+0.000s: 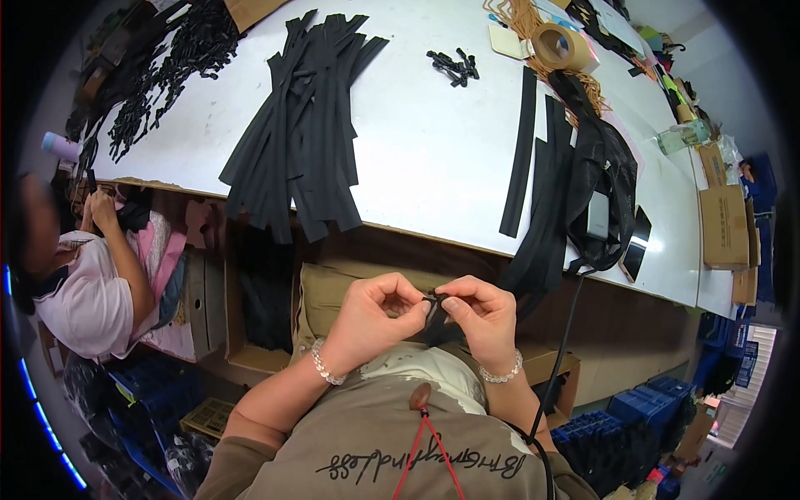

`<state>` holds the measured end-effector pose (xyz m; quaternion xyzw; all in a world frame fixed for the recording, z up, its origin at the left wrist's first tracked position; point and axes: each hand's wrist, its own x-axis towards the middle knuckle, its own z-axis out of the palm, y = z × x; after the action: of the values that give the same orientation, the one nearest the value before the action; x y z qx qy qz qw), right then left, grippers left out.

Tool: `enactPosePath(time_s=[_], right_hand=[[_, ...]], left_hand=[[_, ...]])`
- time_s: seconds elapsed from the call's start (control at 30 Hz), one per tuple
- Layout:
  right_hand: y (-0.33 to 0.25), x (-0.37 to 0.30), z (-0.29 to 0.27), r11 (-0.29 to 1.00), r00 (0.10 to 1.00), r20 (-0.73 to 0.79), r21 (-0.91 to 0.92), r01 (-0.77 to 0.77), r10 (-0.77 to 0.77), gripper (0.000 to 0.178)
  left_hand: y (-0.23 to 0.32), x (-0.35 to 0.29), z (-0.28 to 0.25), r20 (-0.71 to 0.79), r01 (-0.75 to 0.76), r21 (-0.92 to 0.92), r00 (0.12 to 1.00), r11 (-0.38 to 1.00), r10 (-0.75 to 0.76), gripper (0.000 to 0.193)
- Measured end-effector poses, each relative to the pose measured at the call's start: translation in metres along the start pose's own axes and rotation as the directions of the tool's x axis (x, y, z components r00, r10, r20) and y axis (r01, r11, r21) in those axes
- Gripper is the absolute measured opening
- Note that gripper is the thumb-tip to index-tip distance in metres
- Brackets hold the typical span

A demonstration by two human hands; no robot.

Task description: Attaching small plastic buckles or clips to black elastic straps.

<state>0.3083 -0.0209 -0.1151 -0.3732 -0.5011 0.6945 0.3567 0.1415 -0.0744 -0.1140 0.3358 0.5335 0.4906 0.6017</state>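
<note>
Close to my body, below the table's front edge, my left hand and my right hand meet with fingertips pinched. Between them is a small black piece, mostly covered by the fingers, so its exact kind is unclear. A dark strip hangs just beneath the fingers toward my lap. Ahead on the white table lies a fanned pile of flat black fabric strips. More black strips droop over the front edge at the right. A few small black fittings form a little cluster farther back.
Many small black fittings are heaped at the far left. A black mesh bag, a phone, a tape roll and a glass jar occupy the right. Another person works at the left. A black cable hangs near my right arm.
</note>
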Motion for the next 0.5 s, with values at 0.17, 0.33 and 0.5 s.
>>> enactPosePath(time_s=[0.17,0.33,0.5], right_hand=[[-0.009,0.0,0.003,0.972,0.994,0.013,-0.208,0.112,-0.112,0.011],[-0.011,0.001,0.001,0.855,0.955,0.096,-0.426,0.294,-0.281,0.012],[-0.02,0.002,0.003,0.777,0.931,0.144,-0.517,0.36,-0.335,0.014]], left_hand=[[0.012,-0.004,0.006,-0.064,-0.143,0.251,0.984,0.957,0.164,0.01],[0.016,-0.005,0.006,-0.05,-0.272,0.413,0.946,0.869,0.32,0.012],[0.017,-0.004,0.004,0.025,-0.394,0.55,0.889,0.736,0.457,0.013]])
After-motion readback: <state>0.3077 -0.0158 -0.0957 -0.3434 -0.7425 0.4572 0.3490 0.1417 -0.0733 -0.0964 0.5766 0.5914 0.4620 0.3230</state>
